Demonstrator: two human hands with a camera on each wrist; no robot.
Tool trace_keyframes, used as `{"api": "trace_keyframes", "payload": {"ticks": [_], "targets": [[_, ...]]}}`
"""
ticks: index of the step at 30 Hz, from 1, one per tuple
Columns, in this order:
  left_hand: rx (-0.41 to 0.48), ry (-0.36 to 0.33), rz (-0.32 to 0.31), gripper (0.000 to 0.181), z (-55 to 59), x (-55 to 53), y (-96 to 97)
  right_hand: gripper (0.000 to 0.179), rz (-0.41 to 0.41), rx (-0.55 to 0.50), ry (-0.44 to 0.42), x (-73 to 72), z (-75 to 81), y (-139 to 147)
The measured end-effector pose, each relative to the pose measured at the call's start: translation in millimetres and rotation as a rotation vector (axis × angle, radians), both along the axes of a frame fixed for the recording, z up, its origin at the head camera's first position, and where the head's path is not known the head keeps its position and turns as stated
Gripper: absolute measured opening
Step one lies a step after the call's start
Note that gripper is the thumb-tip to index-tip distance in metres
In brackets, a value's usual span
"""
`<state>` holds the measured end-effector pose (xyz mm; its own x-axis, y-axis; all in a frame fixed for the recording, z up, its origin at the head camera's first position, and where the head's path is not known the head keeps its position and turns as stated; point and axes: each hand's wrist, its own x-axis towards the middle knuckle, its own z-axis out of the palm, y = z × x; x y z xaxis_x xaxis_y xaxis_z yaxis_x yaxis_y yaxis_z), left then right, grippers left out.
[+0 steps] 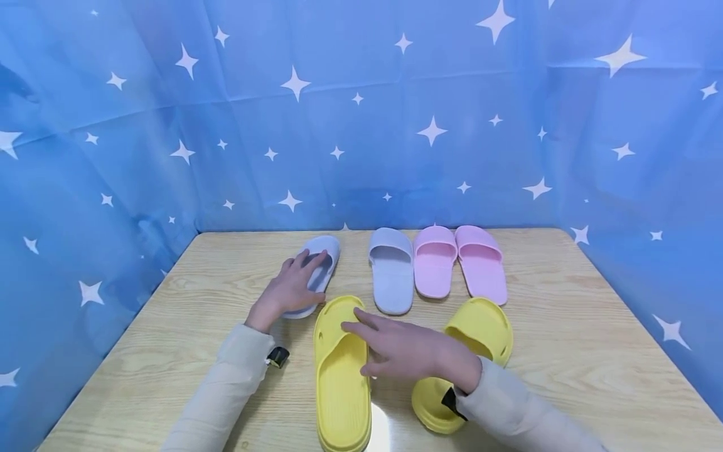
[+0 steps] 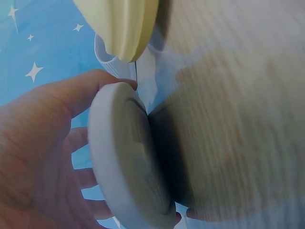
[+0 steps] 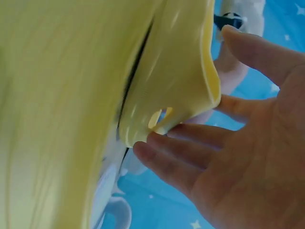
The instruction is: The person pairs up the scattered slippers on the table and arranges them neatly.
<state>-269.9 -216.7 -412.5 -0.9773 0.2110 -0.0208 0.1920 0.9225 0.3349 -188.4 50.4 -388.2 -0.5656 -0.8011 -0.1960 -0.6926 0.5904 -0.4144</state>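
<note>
So the left hand [image 1: 290,290] has the pale blue slide sandal [image 1: 323,274] gripped across its width, thumb on the right edge, toward the back of the table [image 1: 186,326]; can't tell if it's lifted. I'd hold it by both sides like that and turn from the wrist, minding the yellow slide [image 1: 341,389] just to its right. The right hand [image 1: 403,346] is loose, straightish fingers touching that yellow one's strap, thumb off it; I'd bring the thumb in before shifting anything.

Direction-wise: pale blue toe points away and leans right, long axis slanted. First yellow runs nearly straight front to back, toe away. The other yellow slide [image 1: 487,328], partly hidden by the right forearm [image 1: 519,408], slants toe away and right.
</note>
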Motion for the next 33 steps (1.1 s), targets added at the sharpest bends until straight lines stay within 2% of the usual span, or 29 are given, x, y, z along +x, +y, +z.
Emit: {"api": "trace_keyframes", "payload": {"ticks": [6, 10, 20, 26, 33], "targets": [[-0.012, 0.012, 0.023, 0.084, 2.1, -9.1, 8.4, 0.066, 0.090, 0.019, 0.024, 9.2, 6.2, 1.4], [-0.023, 0.017, 0.034, 0.085, 3.4, -15.9, 19.4, 0.064, 0.103, 0.024, 0.032, 10.6, 12.8, 6.5], [-0.012, -0.015, 0.035, 0.089, 0.3, -22.6, 38.3, 0.066, -0.039, 0.012, -0.063, -4.8, 32.9, 36.4], [0.028, -0.004, -0.030, 0.090, 0.1, -23.9, 37.2, 0.059, -0.128, 0.001, -0.024, -11.2, 44.0, 54.8], [0.079, -0.010, -0.096, 0.088, -1.2, -26.5, 36.2, 0.056, -0.178, -0.005, -0.023, -16.6, 49.9, 73.1]]}}
